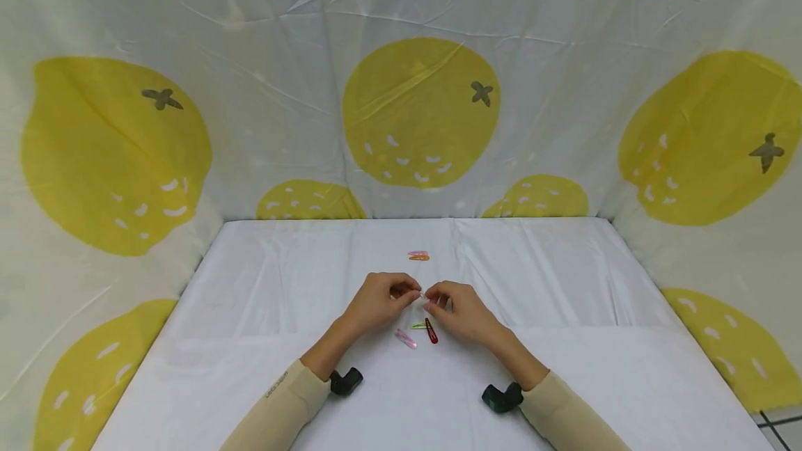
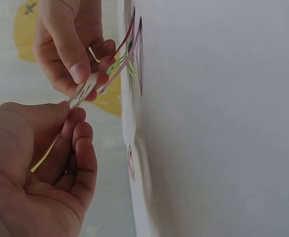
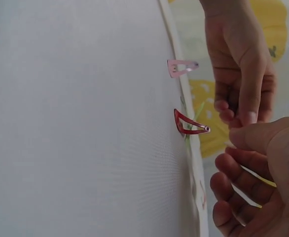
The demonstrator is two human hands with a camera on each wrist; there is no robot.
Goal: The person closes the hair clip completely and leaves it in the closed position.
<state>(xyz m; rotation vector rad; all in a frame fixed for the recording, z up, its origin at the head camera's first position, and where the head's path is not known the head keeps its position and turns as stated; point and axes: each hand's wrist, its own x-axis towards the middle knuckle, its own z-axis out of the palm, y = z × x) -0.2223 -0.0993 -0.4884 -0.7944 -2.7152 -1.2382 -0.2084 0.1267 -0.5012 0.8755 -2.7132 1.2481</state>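
Note:
A small white snap hair clip (image 2: 83,91) spans the gap between the two hands above the table. My left hand (image 1: 379,301) pinches one end of it between thumb and fingertips. At the other end, the thumb and fingers of my right hand (image 1: 464,310) pinch it too. In the right wrist view the fingers mostly hide this clip. Just below the hands lie a red hair clip (image 1: 431,330), a light green hair clip (image 1: 418,326) partly under it, and a pink hair clip (image 1: 406,338) to their left.
Beyond the hands, an orange hair clip (image 1: 419,258) and another pink hair clip (image 1: 418,252) lie close together. A white cloth covers the table (image 1: 250,284). Lemon-print curtains (image 1: 564,89) enclose its back and sides.

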